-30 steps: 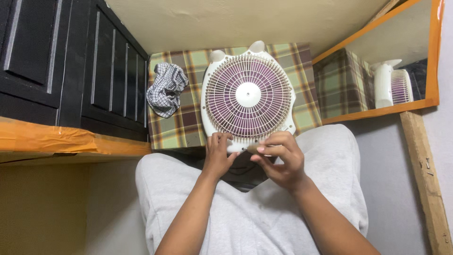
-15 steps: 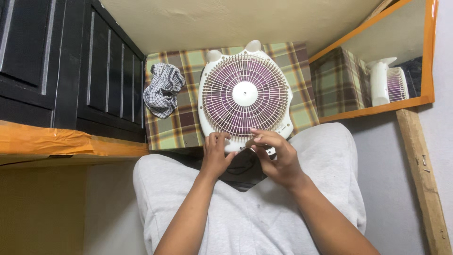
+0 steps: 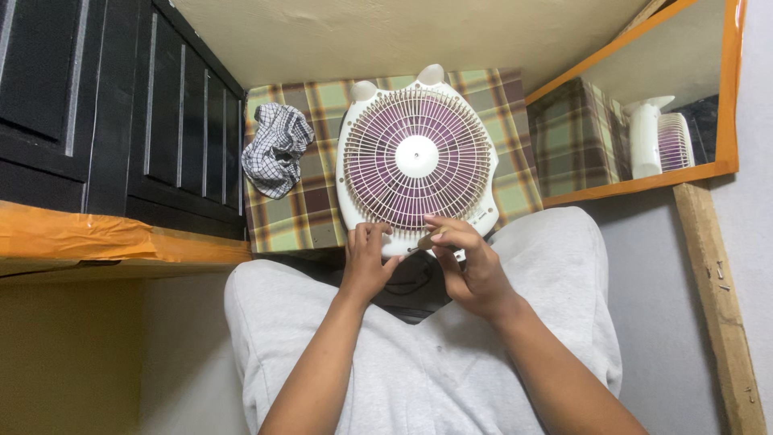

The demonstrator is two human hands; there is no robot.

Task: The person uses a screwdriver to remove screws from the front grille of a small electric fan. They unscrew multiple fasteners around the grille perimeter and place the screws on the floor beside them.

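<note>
- Two hands work at the fan's (image 3: 416, 157) near rim: your left hand (image 3: 366, 262) pinches the grille edge, your right hand (image 3: 471, 270) holds a small brown-handled tool (image 3: 424, 242).
- Judging by this, a fastener is being worked; keep the tip seated just beside your left grip.

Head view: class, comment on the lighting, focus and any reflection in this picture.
Head view: soft, even indoor light, no harsh glare; the white fan grille is sharp, as are the left hand and right hand; the orange-framed mirror at right shows the fan's reflection; dark cabinets at left lose detail in shadow.
</note>
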